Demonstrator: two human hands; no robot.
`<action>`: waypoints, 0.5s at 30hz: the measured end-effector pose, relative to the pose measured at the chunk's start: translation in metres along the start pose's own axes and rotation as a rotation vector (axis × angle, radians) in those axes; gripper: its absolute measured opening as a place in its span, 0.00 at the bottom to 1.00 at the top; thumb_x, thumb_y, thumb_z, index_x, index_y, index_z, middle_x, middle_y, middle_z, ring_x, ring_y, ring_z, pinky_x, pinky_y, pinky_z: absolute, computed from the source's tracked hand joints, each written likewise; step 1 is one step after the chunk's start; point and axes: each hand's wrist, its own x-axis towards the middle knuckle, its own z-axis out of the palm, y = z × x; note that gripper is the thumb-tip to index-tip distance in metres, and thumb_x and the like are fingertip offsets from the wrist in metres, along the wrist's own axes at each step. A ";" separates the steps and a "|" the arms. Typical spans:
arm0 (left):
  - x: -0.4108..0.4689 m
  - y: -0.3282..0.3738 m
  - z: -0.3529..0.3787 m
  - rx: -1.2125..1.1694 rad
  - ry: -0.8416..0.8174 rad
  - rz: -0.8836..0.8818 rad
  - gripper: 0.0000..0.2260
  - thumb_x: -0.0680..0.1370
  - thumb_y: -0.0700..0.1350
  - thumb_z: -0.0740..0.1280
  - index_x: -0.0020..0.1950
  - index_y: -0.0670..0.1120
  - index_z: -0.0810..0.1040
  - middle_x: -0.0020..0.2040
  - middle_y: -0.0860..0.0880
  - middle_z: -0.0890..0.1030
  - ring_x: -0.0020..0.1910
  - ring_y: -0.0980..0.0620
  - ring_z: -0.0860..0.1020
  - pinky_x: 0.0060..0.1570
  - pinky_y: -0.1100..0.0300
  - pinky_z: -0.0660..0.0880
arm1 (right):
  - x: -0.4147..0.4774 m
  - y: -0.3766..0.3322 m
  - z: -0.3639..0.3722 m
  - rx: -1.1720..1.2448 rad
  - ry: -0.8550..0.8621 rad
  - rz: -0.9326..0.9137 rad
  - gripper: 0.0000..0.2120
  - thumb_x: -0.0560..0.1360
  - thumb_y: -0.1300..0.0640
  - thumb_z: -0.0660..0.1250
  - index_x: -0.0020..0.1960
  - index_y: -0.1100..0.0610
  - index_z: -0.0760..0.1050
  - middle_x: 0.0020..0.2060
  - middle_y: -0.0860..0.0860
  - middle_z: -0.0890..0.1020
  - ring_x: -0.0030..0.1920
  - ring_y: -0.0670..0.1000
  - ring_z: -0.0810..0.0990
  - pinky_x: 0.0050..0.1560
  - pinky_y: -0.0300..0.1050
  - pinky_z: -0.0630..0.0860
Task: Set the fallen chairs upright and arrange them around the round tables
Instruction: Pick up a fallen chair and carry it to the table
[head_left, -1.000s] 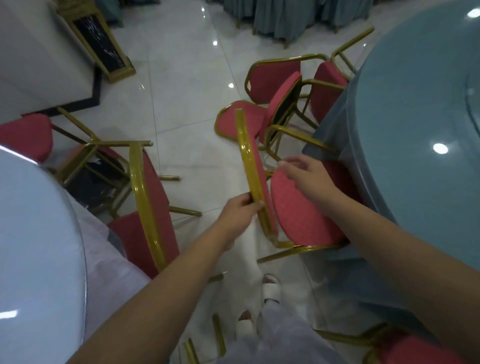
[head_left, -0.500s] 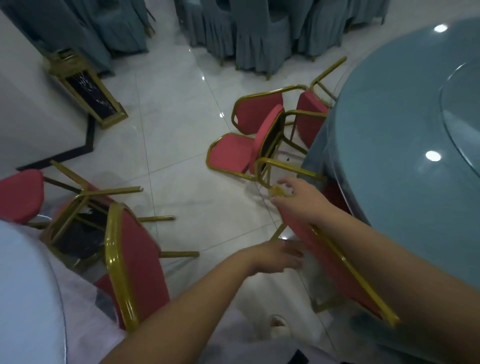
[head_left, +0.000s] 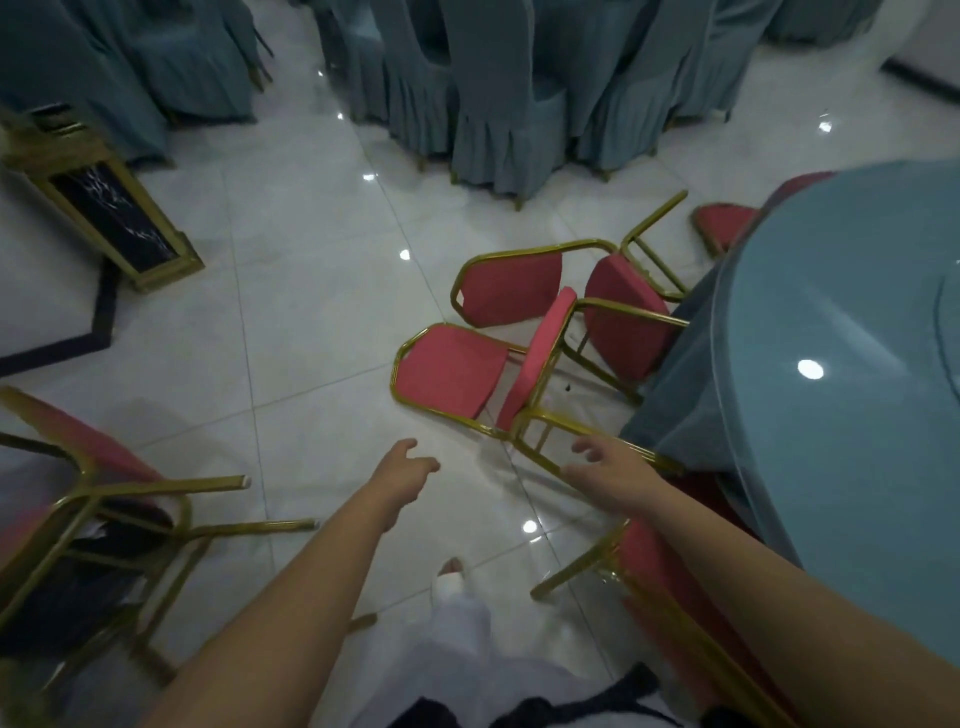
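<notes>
our left hand (head_left: 410, 467) empty, fingers loose, right hand (head_left: 608, 467) spread, gripping nothing, by leg of fallen chair (head_left: 457, 369) beside round table (head_left: 831, 441), touch unclear, second chair (head_left: 660, 577) half hidden under our arm

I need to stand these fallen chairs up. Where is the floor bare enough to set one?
Widest bare floor: between the gold stand, the covered chairs and the tangled red chairs. A smaller patch lies ahead of the left hand. Crowded along the blue table and around the overturned chair at lower left.
</notes>
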 end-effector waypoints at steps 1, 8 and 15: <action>0.009 0.005 -0.013 0.016 -0.007 -0.023 0.27 0.78 0.44 0.67 0.77 0.49 0.63 0.67 0.42 0.71 0.62 0.43 0.73 0.63 0.49 0.73 | 0.011 -0.011 0.002 0.012 -0.005 0.034 0.24 0.76 0.48 0.69 0.69 0.54 0.71 0.65 0.54 0.74 0.62 0.55 0.76 0.64 0.54 0.74; 0.089 0.054 -0.089 0.076 -0.016 -0.060 0.26 0.78 0.44 0.67 0.76 0.48 0.65 0.74 0.43 0.66 0.68 0.43 0.70 0.58 0.54 0.67 | 0.092 -0.062 0.014 0.141 0.085 0.133 0.10 0.75 0.50 0.69 0.54 0.45 0.71 0.59 0.53 0.77 0.58 0.55 0.78 0.58 0.52 0.75; 0.192 0.131 -0.142 0.106 -0.048 -0.029 0.26 0.77 0.46 0.68 0.74 0.51 0.67 0.71 0.44 0.70 0.65 0.46 0.71 0.56 0.56 0.67 | 0.222 -0.114 0.014 0.255 0.093 0.207 0.11 0.75 0.52 0.71 0.54 0.50 0.73 0.42 0.44 0.77 0.41 0.44 0.78 0.33 0.38 0.77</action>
